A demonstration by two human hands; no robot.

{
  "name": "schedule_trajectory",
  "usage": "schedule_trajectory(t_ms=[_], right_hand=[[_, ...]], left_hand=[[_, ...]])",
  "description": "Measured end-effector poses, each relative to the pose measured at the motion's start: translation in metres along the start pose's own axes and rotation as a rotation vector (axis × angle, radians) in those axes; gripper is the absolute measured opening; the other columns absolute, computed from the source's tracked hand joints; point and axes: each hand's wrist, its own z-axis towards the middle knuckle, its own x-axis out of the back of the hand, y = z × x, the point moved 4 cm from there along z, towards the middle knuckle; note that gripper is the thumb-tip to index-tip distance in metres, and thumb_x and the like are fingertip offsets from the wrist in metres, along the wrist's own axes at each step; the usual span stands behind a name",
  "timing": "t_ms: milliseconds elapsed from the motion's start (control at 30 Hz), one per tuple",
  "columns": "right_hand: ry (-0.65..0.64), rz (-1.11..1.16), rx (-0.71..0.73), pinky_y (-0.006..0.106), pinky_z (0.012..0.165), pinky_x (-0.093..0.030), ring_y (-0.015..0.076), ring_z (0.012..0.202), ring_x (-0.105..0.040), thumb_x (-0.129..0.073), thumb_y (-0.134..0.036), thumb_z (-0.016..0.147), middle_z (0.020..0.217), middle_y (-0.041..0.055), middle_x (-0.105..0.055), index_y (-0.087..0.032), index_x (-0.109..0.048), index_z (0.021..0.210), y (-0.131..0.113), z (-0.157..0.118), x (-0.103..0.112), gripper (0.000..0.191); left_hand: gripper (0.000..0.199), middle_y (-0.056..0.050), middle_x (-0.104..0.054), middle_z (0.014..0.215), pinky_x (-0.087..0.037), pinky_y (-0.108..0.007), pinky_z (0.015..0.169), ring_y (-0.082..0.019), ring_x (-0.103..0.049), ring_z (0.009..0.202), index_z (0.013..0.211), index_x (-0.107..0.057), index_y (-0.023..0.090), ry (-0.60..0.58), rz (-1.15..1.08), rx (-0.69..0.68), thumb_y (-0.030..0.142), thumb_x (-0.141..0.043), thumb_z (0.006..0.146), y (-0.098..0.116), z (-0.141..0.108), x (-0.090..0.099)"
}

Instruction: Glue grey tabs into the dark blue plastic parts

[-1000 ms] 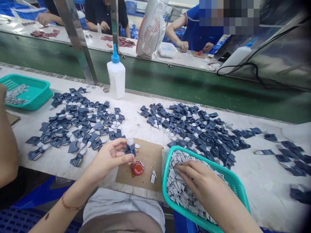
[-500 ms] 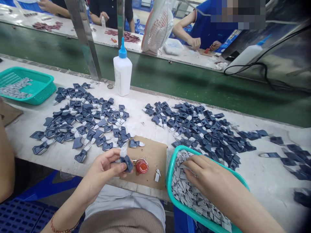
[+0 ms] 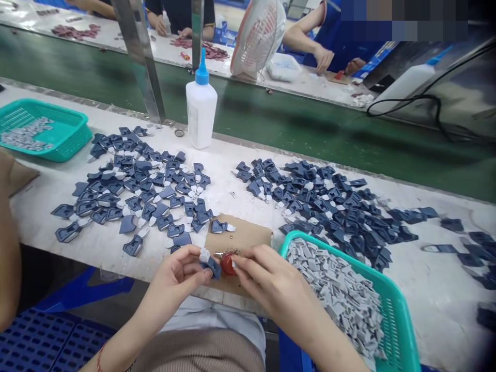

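Observation:
My left hand (image 3: 182, 274) holds a dark blue part (image 3: 211, 265) with a pale tip between thumb and fingers, near the table's front edge. My right hand (image 3: 267, 274) pinches a small light grey piece (image 3: 233, 263) over a red round cap (image 3: 228, 265), which sits on a brown cardboard sheet (image 3: 248, 234). Another blue part (image 3: 221, 227) lies at the top of the cardboard. To the right, a green basket (image 3: 403, 315) contains many small grey pieces (image 3: 333, 284), partly hidden by my right forearm.
Blue parts lie in piles at left (image 3: 132, 186) and right (image 3: 329, 206). A white bottle (image 3: 202, 111) with a blue nozzle stands behind, near a metal post (image 3: 141, 62). Another green basket (image 3: 65, 134) is far left. People's hands and a fan (image 3: 259, 39) show across the divider.
My right hand has left the basket of grey pieces and moved left to the red cap, now with a small piece in its fingertips. My left hand still holds the blue part.

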Motion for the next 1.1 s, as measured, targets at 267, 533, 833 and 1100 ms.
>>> schedule_trajectory(t_ms=[267, 533, 833, 1100], right_hand=[[-0.056, -0.068, 0.002, 0.031, 0.067, -0.05, 0.0194, 0.081, -0.058, -0.045, -0.017, 0.099, 0.094, 0.0105, -0.063, -0.014, -0.065, 0.106, -0.0035, -0.0035, -0.0035, 0.021], [-0.049, -0.08, -0.012, 0.031, 0.065, -0.048, 0.0195, 0.08, -0.056, -0.045, -0.014, 0.099, 0.091, 0.0097, -0.063, -0.013, -0.064, 0.104, -0.0058, -0.0039, -0.0058, 0.019], [0.002, -0.092, -0.027, 0.03, 0.065, -0.049, 0.0193, 0.079, -0.057, -0.042, -0.017, 0.1, 0.09, 0.0103, -0.063, -0.014, -0.064, 0.103, -0.0087, -0.004, -0.0063, 0.022], [0.022, -0.077, -0.042, 0.03, 0.064, -0.049, 0.0192, 0.078, -0.058, -0.044, -0.015, 0.099, 0.088, 0.0097, -0.063, -0.014, -0.066, 0.098, -0.0085, -0.0046, -0.0058, 0.022]], left_hand=[[0.02, -0.005, -0.072, 0.095, -0.051, -0.027, 0.077, -0.015, -0.065, 0.078, 0.092, -0.063, 0.019, -0.023, -0.021, -0.012, 0.029, -0.074, 0.079, -0.0012, -0.0002, -0.0018], [0.017, -0.005, -0.072, 0.096, -0.051, -0.024, 0.078, -0.014, -0.064, 0.081, 0.094, -0.065, 0.019, -0.064, -0.02, -0.001, 0.03, -0.072, 0.083, 0.0057, 0.0001, -0.003], [0.021, -0.006, -0.071, 0.093, -0.052, -0.028, 0.08, -0.016, -0.065, 0.08, 0.093, -0.065, 0.018, -0.065, -0.045, -0.005, 0.031, -0.075, 0.08, 0.0034, -0.0001, -0.005], [0.019, -0.005, -0.072, 0.093, -0.052, -0.027, 0.08, -0.016, -0.065, 0.081, 0.093, -0.066, 0.019, -0.063, -0.037, -0.007, 0.03, -0.074, 0.08, 0.0044, 0.0004, -0.0055]])
